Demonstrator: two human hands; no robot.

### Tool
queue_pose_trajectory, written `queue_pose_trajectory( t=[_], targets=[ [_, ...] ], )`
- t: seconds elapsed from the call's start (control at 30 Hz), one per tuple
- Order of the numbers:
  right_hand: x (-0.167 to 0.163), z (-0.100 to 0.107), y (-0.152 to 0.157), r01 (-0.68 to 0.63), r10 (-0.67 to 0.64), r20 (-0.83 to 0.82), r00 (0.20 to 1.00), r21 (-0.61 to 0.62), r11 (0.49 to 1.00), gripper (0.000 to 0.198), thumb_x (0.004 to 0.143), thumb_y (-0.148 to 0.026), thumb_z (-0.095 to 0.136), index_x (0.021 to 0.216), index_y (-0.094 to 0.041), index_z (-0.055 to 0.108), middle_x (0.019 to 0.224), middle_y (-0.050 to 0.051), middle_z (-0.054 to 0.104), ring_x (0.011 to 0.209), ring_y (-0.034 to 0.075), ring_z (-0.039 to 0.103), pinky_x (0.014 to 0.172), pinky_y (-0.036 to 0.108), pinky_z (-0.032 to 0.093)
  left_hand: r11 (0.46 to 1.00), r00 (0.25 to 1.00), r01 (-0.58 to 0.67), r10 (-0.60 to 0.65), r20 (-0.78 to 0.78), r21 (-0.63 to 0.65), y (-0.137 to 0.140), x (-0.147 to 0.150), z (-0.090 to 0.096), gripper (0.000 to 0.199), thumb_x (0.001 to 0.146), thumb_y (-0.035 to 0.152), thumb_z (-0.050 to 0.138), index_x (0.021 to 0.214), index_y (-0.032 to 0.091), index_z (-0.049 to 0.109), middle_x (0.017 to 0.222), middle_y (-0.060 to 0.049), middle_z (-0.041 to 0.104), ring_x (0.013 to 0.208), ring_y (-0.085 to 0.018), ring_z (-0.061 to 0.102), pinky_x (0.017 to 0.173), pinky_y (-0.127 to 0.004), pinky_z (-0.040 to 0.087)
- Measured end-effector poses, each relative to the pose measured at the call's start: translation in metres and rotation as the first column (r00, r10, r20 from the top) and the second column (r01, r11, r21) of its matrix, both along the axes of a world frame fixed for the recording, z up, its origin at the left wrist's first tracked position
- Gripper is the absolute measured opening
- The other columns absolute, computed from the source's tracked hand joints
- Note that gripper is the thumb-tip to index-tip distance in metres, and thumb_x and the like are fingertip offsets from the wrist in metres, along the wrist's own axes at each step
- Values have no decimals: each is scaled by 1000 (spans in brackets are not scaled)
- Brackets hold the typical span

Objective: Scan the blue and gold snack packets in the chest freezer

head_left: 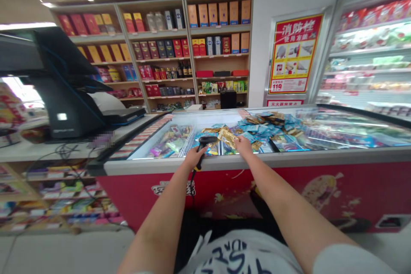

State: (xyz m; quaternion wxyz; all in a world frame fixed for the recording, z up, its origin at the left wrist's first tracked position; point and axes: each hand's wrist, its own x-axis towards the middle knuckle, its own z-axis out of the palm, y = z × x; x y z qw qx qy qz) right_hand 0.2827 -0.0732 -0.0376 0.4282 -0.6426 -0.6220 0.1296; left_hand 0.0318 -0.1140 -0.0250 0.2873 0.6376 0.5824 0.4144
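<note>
My left hand (pixel 194 157) is closed around the handle of a black barcode scanner (pixel 208 140), whose cord hangs down the front of the freezer. In my right hand (pixel 244 145) I pinch the edge of a gold ice cream wrapper (pixel 227 137), just right of the scanner's head. Both hands are over the front rim of a chest freezer (pixel 289 156). Beyond them, a heap of blue and brown ice cream packets (pixel 265 125) lies on top of the freezer.
A black checkout terminal (pixel 64 90) stands on the counter (pixel 128 130) at the left, with loose cables below. Shelves of boxed goods (pixel 186 51) line the back wall. A lit display fridge (pixel 372 60) is at the right.
</note>
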Motion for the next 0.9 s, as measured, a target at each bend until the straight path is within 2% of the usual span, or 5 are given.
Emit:
queue_pose_trajectory(
  t=[0.5, 0.77, 0.9],
  targets=[
    [0, 1, -1, 8, -8, 17, 1000, -13, 1000, 29, 90, -28, 48, 109, -15, 67, 106, 9, 70, 97, 20, 61, 81, 26, 42, 997, 996, 79, -77, 50, -27, -2, -2, 2, 43, 67, 61, 62, 63, 18, 62, 59, -2, 62, 57, -16, 54, 56, -28, 40],
    [0, 0, 0, 5, -5, 37, 999, 5, 1000, 25, 90, -28, 47, 93, -15, 69, 92, 8, 70, 86, 19, 60, 76, 26, 41, 987, 986, 125, -112, 124, -98, -6, -2, 7, 43, 64, 61, 65, 64, 18, 61, 57, 0, 58, 53, -14, 50, 54, -28, 39],
    [-2, -2, 1, 38, -37, -47, 998, 26, 999, 21, 88, -25, 49, 94, -16, 67, 93, 8, 70, 88, 20, 61, 78, 27, 42, 990, 980, 124, -112, 166, -67, 2, -5, 0, 46, 66, 63, 64, 67, 17, 61, 59, 0, 59, 54, -14, 51, 54, -27, 39]
  ],
)
